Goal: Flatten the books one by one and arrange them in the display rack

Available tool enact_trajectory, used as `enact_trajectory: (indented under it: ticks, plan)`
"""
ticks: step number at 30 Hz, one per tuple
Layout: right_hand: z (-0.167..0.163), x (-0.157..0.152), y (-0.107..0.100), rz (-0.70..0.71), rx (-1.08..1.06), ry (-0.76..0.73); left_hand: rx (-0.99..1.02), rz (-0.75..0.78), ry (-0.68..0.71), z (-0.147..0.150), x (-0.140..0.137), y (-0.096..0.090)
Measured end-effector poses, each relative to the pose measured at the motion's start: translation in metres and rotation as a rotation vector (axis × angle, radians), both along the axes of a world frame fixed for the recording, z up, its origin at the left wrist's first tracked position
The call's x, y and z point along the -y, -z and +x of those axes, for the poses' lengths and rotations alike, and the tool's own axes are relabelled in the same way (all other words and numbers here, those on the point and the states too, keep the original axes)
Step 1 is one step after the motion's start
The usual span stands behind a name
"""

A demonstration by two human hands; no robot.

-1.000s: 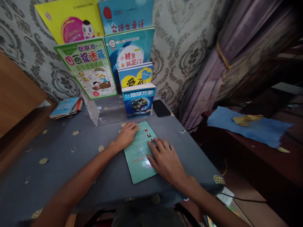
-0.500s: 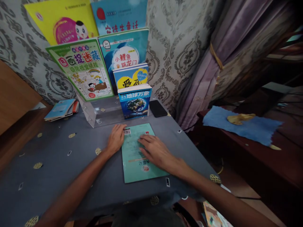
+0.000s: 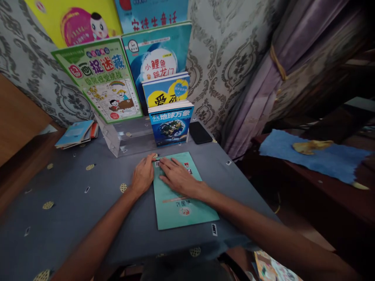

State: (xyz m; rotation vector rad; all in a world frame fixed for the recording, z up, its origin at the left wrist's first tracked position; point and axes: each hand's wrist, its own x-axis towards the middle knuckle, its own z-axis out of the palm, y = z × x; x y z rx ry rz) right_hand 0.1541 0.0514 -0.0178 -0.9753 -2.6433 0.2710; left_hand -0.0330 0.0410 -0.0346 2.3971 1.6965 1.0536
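Note:
A thin green book [image 3: 187, 212] lies closed on the cloth-covered table, its printed text upside down to me. My right hand [image 3: 178, 177] rests flat on its upper part, fingers stretched out toward the barcode at the top left corner. At that same corner, my left hand [image 3: 143, 173] is closed against the book's left edge, fingers bent and together. The fingertips of both hands almost meet there, and the left thumb's grip is partly hidden.
Behind the book, a clear stand [image 3: 114, 142] holds several upright children's books, with a blue earth book [image 3: 170, 127] in front. A black phone [image 3: 200, 132] lies right of it. Small books [image 3: 75, 134] are stacked left. A blue cloth [image 3: 316, 156] covers part of a dark surface at right.
My right hand has slid up and left across the book toward the barcode corner. My left hand stays at the left edge. The view has shifted slightly.

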Motion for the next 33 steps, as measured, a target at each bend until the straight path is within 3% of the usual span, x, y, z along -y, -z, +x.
enact_trajectory:
  ticks: [6, 11, 20, 26, 33]
  plan:
    - [0.048, -0.016, 0.003, -0.007, -0.014, 0.181, -0.112, 0.017, 0.007, 0.003, 0.003, -0.003]
    - [0.08, -0.033, 0.006, -0.086, -0.223, 0.208, -0.259, -0.007, 0.009, 0.009, 0.009, -0.013]
    - [0.088, -0.049, 0.008, -0.318, -0.522, 0.223, -0.349, -0.148, 0.207, 0.05, -0.004, -0.021]
    - [0.09, -0.051, 0.012, -0.329, -0.593, 0.183, -0.416, -0.167, 0.386, 0.078, -0.008, -0.024]
    - [0.089, -0.051, 0.011, -0.319, -0.566, 0.183, -0.411, -0.194, 0.381, 0.087, -0.005, -0.024]
